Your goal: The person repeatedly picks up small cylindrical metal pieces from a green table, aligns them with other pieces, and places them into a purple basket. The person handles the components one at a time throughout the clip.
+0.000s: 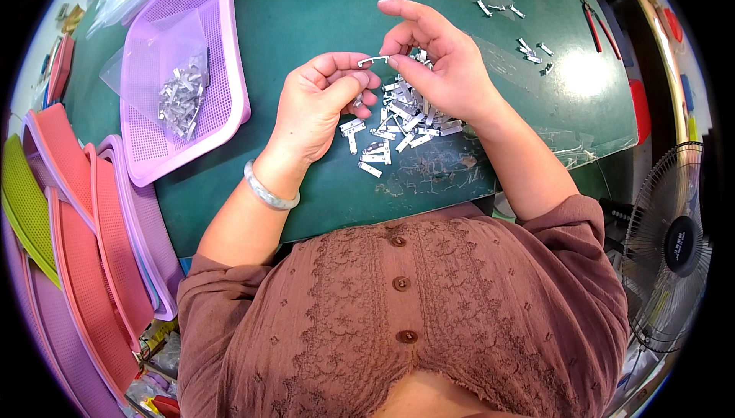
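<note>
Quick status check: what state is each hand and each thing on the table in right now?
Left hand: pinching one end of a metal clip.
Right hand: pinching the clip's other end.
Clip pile: loose on the green table.
Purple basket: holds a bag of clips.
Pliers: lying untouched.
Fan: cannot tell if running.

Green tabletop (306,4); lilac mesh basket (222,58) holding a clear bag of metal pieces (182,93); stacked coloured baskets (84,242) at left; red-handled pliers (596,24); electric fan (670,246) at right.
</note>
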The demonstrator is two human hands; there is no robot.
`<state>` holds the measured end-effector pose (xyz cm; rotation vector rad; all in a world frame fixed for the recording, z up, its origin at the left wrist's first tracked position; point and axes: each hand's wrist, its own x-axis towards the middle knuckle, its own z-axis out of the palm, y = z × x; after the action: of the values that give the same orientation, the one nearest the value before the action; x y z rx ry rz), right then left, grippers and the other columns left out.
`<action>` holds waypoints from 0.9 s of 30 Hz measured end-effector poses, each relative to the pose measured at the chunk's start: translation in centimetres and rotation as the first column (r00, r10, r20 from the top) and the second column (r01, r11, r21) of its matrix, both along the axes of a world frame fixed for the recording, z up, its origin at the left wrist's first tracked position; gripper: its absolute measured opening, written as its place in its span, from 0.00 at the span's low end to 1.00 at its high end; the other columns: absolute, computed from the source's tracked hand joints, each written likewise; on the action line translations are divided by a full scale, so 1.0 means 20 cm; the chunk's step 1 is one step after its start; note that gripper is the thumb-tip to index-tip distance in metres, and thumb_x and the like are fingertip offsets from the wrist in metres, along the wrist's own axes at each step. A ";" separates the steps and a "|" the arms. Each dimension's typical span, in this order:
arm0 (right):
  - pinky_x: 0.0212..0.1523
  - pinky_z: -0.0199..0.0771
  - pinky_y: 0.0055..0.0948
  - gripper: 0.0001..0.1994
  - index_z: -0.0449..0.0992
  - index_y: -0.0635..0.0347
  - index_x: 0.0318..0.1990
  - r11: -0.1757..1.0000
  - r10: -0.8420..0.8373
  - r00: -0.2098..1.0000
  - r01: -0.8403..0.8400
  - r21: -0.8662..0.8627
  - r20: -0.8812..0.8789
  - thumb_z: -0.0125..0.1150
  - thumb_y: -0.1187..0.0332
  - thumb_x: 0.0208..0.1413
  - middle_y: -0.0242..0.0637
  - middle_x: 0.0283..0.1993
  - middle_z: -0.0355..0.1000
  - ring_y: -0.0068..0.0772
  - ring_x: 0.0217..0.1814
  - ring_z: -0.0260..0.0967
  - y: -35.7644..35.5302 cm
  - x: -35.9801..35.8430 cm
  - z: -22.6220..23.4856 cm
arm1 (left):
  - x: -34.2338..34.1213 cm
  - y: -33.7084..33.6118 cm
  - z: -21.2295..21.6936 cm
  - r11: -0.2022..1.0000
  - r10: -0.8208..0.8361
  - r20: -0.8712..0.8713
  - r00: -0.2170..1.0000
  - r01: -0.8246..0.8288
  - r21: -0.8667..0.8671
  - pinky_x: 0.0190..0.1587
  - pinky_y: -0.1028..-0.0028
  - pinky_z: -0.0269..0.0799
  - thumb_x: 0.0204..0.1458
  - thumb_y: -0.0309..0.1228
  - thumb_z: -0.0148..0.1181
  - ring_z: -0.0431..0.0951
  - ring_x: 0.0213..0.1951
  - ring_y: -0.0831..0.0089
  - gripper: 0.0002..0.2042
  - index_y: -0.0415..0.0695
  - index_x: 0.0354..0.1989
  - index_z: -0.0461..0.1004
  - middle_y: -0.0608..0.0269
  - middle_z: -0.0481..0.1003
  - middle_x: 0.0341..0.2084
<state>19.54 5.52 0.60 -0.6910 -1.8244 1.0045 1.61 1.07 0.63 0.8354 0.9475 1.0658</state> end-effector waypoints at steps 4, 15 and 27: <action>0.36 0.68 0.22 0.24 0.65 0.60 0.53 0.999 -0.025 1.000 0.025 0.030 -0.002 0.55 0.83 0.43 0.31 0.29 0.70 0.22 0.31 0.66 0.00 -0.01 0.00 | 0.00 0.00 -0.01 1.000 0.004 -0.006 1.000 -0.004 0.000 0.27 0.81 0.72 0.50 0.24 0.54 0.75 0.27 0.77 0.09 0.35 0.40 0.71 0.59 0.75 0.29; 0.35 0.70 0.23 0.24 0.65 0.59 0.52 0.986 -0.074 0.996 0.065 0.156 0.050 0.55 0.83 0.43 0.33 0.28 0.70 0.25 0.30 0.68 0.00 0.00 0.02 | 0.00 0.00 0.00 1.000 0.017 -0.011 1.000 -0.017 -0.007 0.26 0.81 0.72 0.52 0.25 0.53 0.74 0.26 0.78 0.09 0.35 0.40 0.71 0.60 0.74 0.28; 0.37 0.68 0.30 0.18 0.72 0.56 0.46 0.738 -0.663 0.514 0.567 0.365 0.543 0.53 0.77 0.43 0.33 0.30 0.73 0.33 0.34 0.70 0.29 0.42 0.01 | -0.03 0.01 -0.01 0.999 0.044 -0.027 0.999 -0.045 -0.031 0.21 0.85 0.62 0.53 0.22 0.47 0.68 0.22 0.83 0.08 0.36 0.40 0.71 0.63 0.72 0.26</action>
<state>27.90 11.32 0.88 -1.6211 -1.9232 0.1156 0.97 1.33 0.45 0.8073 1.0070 1.0777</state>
